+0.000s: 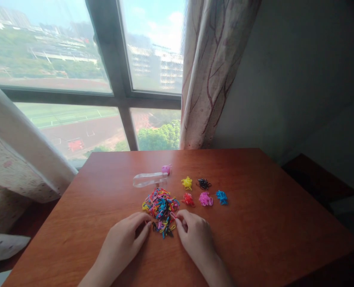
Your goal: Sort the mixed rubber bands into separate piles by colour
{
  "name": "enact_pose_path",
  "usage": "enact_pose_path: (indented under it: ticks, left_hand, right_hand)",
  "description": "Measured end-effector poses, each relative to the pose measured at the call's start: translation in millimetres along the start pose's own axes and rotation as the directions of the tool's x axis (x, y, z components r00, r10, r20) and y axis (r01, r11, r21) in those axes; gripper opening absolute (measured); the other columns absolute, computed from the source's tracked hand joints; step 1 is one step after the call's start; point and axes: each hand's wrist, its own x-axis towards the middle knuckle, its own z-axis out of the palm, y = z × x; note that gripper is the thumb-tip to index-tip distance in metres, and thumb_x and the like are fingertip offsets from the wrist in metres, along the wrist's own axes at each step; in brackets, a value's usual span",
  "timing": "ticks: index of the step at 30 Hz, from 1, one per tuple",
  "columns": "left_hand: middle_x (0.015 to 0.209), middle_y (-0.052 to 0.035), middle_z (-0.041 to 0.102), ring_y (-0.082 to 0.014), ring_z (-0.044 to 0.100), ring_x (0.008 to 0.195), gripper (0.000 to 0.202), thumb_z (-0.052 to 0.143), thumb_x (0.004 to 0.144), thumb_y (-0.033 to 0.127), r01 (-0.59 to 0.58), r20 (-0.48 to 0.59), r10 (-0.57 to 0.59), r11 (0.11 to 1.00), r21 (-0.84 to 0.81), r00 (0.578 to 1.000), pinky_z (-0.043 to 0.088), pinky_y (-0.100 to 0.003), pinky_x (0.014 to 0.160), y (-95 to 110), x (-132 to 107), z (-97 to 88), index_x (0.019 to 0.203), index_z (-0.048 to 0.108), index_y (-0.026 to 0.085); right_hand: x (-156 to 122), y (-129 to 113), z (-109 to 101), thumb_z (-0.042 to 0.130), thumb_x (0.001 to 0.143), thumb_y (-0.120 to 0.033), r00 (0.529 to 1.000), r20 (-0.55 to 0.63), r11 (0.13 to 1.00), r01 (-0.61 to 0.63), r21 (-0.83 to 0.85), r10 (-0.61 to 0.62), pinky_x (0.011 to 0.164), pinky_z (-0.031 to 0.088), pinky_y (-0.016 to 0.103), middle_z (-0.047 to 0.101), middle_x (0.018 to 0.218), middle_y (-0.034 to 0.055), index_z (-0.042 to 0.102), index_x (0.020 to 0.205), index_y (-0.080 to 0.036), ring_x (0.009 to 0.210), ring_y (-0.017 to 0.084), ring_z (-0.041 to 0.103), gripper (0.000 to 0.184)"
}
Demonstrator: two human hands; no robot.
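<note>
Rubber bands [161,205] of many colors, loosely heaped on the brown table [254,235]. Pinching a pink band [173,215] at their right side with the right hand [196,231]; with the left hand [123,236] at their left, fingertips nearly together, cannot tell whether gripping anything.

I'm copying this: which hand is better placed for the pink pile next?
Probably the right hand: it holds a pink band and is nearer the pink pile than the left hand.
</note>
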Motion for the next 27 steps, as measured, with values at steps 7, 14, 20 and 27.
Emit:
enact_pose_path:
  ticks: [7, 14, 20, 27]
  left_hand:
    - [0.095, -0.0005, 0.074, -0.019, 0.069, 0.087, 0.023, 0.045, 0.093, 0.031, 0.001, 0.027, -0.002, 0.999, 0.032, 1.0, 0.05, -0.026, 0.077, 3.1, -0.7, 0.7, 0.093, 0.068, 0.027]
    - [0.095, 0.0004, 0.074, -0.0189, 0.068, 0.086, 0.022, 0.046, 0.094, 0.032, 0.01, 0.029, -0.011, 0.999, 0.041, 1.0, 0.049, -0.027, 0.077, 2.4, -0.5, 1.3, 0.093, 0.067, 0.027]
    - [0.094, 0.0013, 0.074, -0.0182, 0.069, 0.085, 0.02, 0.048, 0.092, 0.03, 0.0, 0.006, 0.0, 0.999, 0.032, 1.0, 0.049, -0.026, 0.076, 0.4, -0.4, 2.3, 0.093, 0.068, 0.028]
    - [0.094, 0.0011, 0.074, -0.0181, 0.069, 0.084, 0.021, 0.048, 0.091, 0.03, -0.009, -0.002, 0.009, 1.0, 0.03, 1.0, 0.05, -0.024, 0.075, 0.6, 0.1, 1.6, 0.093, 0.069, 0.028]
  right_hand:
    - [-1.7, 0.6, -1.5, 0.058, 0.087, -0.017, 1.0, -0.001, 0.998, 0.004, 0.055, -0.004, 0.057, 0.028, 0.024, 0.064, 0.067, -0.0038, 0.066, 0.085, -0.024, 0.06, 0.013, 0.058, 0.01]
    - [-1.5, -6.5, -5.9, 0.059, 0.087, -0.017, 1.0, -0.016, 1.0, 0.004, 0.007, -0.004, 0.057, 0.03, 0.023, 0.064, 0.066, -0.0031, 0.067, 0.084, -0.024, 0.061, 0.013, 0.06, 0.011]
    - [-1.0, -1.5, -2.9, 0.058, 0.088, -0.018, 0.999, -0.032, 0.999, 0.012, 0.05, -0.01, 0.055, 0.029, 0.022, 0.061, 0.062, -0.004, 0.065, 0.081, -0.022, 0.057, 0.012, 0.058, 0.011]
    - [-1.7, 7.7, 2.9, 0.059, 0.087, -0.022, 0.999, -0.045, 0.992, 0.028, 0.12, -0.023, 0.054, 0.029, 0.023, 0.057, 0.058, -0.0047, 0.065, 0.079, -0.022, 0.053, 0.012, 0.054, 0.01]
